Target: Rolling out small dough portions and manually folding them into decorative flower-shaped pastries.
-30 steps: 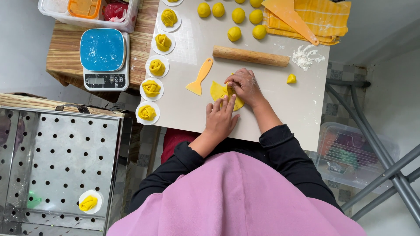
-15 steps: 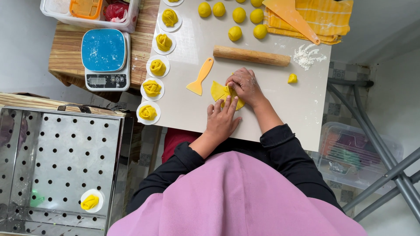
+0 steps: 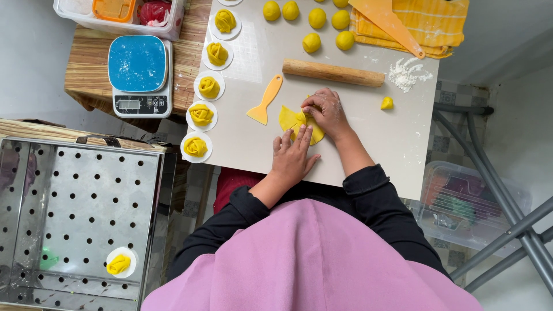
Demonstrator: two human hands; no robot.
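Both hands on the yellow dough sheet (image 3: 292, 122), mid-worktop (image 3: 253, 144). Left hand (image 3: 292, 158) flat, fingers spread, pressing its 6 o'clock edge. Right hand (image 3: 327, 110) curled, fingertips pinching the sheet's 1 o'clock edge. Rolling pin (image 3: 333, 73) at 12, scraper (image 3: 265, 100) at 10, dough balls (image 3: 314, 23) beyond the pin.

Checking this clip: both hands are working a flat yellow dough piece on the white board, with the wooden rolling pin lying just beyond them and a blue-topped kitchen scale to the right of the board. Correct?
Not quite. In the head view the kitchen scale stands to the left of the white board, on a wooden surface. The rest holds: the left hand and right hand work the flat yellow dough piece, with the wooden rolling pin lying just beyond them.
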